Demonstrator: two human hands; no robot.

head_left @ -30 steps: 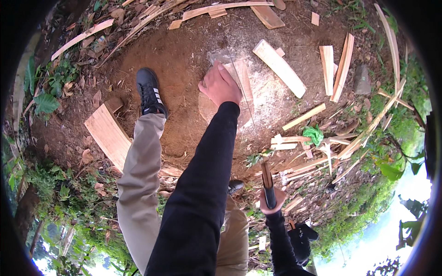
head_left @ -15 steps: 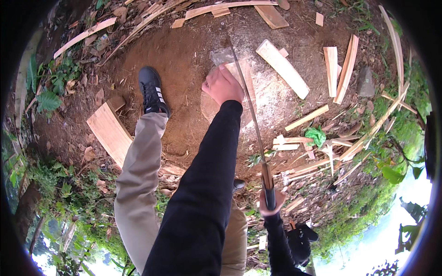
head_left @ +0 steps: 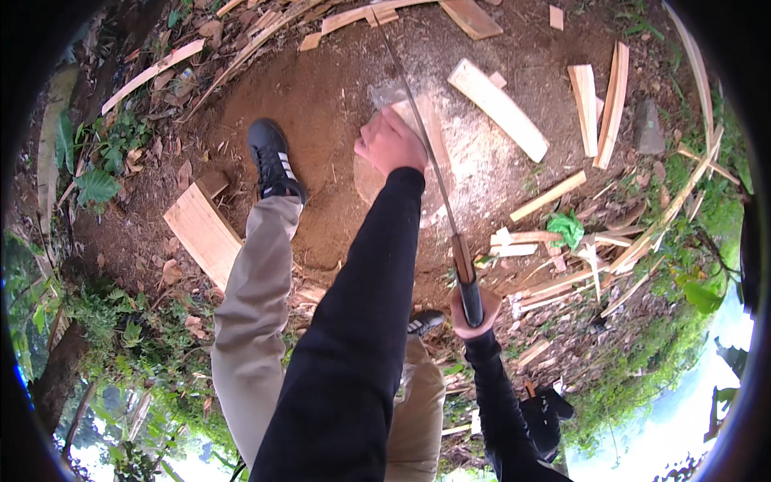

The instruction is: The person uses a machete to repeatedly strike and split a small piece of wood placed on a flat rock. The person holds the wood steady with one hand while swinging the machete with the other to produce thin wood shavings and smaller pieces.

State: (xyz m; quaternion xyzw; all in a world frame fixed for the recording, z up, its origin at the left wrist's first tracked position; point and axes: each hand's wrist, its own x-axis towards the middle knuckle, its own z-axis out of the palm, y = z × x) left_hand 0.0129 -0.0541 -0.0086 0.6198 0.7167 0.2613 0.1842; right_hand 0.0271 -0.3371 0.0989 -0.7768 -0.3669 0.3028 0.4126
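Note:
My right hand [head_left: 475,312] is wrapped round the wood-and-black handle of a machete [head_left: 438,173], whose long thin blade shows edge-on and points away from me. The blade runs just right of my left hand [head_left: 391,140], apparently over or beside a pale piece of wood [head_left: 434,128]. My left hand is closed at that piece, its fingers partly hidden from above. Beneath lies a round stump [head_left: 369,181], with pale dust on its right side. Whether the blade touches the wood I cannot tell.
Right of the stump lie a thick pale plank [head_left: 498,110], two long wood pieces [head_left: 613,104], a green crumpled bag [head_left: 566,230] and several strips. A wide board [head_left: 201,233] rests near my left shoe [head_left: 273,157]. A dark object [head_left: 546,418] shows beyond my right forearm.
My right hand and the machete have moved forward, the blade's tip reaching farther from me. My left hand stays closed at the wood. The view has shifted slightly.

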